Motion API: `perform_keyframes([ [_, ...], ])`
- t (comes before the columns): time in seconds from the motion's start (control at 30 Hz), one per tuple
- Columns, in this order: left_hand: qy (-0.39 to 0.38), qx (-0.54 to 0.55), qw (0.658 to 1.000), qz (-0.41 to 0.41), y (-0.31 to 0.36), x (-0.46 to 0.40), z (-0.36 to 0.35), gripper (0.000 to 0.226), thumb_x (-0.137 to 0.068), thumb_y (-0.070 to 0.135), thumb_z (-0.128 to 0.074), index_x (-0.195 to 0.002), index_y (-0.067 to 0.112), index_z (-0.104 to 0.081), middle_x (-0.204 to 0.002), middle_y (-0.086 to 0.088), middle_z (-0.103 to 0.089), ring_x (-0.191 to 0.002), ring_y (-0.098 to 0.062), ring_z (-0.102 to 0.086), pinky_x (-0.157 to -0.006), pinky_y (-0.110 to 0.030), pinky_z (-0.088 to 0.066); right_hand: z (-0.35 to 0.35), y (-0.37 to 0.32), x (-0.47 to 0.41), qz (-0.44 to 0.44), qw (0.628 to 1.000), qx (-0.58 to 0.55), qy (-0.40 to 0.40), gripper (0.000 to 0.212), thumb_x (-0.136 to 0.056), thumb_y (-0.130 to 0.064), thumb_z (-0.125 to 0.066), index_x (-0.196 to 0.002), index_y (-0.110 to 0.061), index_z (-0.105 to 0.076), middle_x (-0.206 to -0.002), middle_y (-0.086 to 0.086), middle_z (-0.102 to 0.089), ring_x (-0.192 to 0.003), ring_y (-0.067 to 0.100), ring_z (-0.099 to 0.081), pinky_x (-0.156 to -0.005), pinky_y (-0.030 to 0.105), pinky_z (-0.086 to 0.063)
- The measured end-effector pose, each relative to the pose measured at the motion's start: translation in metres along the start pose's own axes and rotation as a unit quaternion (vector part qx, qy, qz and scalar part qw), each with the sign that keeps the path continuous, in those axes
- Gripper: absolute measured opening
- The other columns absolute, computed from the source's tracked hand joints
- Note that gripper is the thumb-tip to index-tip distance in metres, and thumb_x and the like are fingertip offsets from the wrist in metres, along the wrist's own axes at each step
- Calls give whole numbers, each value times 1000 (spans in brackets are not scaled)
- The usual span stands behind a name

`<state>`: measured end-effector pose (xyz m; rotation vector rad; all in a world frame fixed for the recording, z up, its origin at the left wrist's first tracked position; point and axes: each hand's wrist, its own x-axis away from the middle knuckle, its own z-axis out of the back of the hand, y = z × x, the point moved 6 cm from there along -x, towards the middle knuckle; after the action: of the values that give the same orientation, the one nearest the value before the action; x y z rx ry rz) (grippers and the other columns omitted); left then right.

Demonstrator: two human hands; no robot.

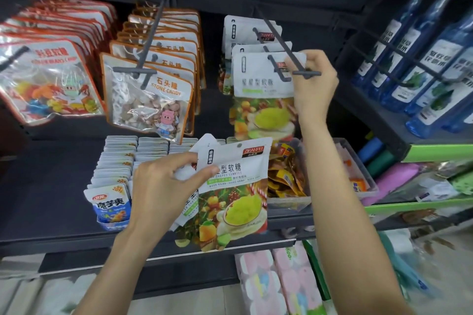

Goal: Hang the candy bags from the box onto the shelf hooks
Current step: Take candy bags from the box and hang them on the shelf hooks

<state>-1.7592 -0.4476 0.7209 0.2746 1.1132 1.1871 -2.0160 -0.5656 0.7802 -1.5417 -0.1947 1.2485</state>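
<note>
While right hand (pixel 313 87) pinches hung white fruit-print gummy bag (pixel 263 77) on dark hook (pixel 284 41), left hand (pixel 163 184) grips spare bags (pixel 235 186); light, floppy, likely slick — best held by stiff header.

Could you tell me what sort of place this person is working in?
Most likely a small shop or convenience store aisle. Rows of identical stone candy bags hang on a peg hook, blue bottles line a neighbouring rack, and the right hand holds a gummy bag at a hook.
</note>
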Motion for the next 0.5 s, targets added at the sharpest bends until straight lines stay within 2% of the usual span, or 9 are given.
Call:
perform_keyframes([
  [0.1, 11, 13, 1000, 17, -4, -1, 4, 36, -66, 41, -74, -80, 8, -77, -79, 24, -60, -73, -4, -60, -57, -14, -41, -23, 13, -20, 33, 993, 110, 14, 14, -87, -31, -66, -80, -20, -60, -85, -7, -61, -76, 5, -52, -63, 11, -39],
  [0.17, 15, 27, 999, 38, -7, -3, 6, 34, -66, 43, -73, -81, 13, -77, -77, 28, -59, -66, 7, -59, -54, -9, -40, -31, 25, -34, 11, 987, 150, 48, 17, -85, -27, -65, -79, -13, -59, -83, -16, -48, -73, 0, -47, -60, 14, -39],
  [0.23, 19, 33, 998, 49, -10, -4, 6, 32, -66, 44, -74, -83, 17, -78, -78, 30, -60, -64, 12, -58, -54, -8, -41, -37, 37, -39, -39, 985, 155, 67, 17, -87, -25, -64, -83, -10, -57, -77, -20, -40, -69, -1, -48, -65, 27, -48],
  [0.3, 20, 35, 997, 59, -11, -6, 6, 35, -65, 49, -79, -85, 21, -78, -79, 30, -63, -70, 7, -61, -57, -14, -44, -37, 37, -34, -28, 979, 195, 59, 13, -87, -22, -65, -86, -10, -59, -87, -19, -46, -70, 1, -46, -66, 31, -49],
  [0.33, 21, 33, 997, 61, -11, -7, 5, 35, -65, 51, -80, -85, 23, -78, -79, 29, -64, -72, 2, -62, -58, -18, -44, -34, 37, -28, -26, 978, 201, 43, 13, -87, -20, -66, -92, -10, -59, -99, -11, -51, -75, 3, -47, -67, 27, -47],
  [0.4, 19, 39, 997, 67, -11, -8, 3, 35, -65, 51, -79, -85, 23, -78, -78, 26, -65, -74, -8, -62, -59, -23, -44, -16, 34, -7, -58, 987, 151, 11, 23, -88, -22, -68, -106, -13, -57, -112, 1, -49, -80, 4, -49, -70, 20, -43],
  [0.5, 10, 57, 996, 69, -10, -8, -4, 34, -67, 49, -72, -84, 20, -77, -83, 18, -70, -72, -8, -62, -57, -22, -45, 21, 19, 45, -130, 990, -32, -37, 15, -94, -29, -60, -105, -19, -57, -102, -7, -57, -81, -2, -55, -75, 19, -45],
])
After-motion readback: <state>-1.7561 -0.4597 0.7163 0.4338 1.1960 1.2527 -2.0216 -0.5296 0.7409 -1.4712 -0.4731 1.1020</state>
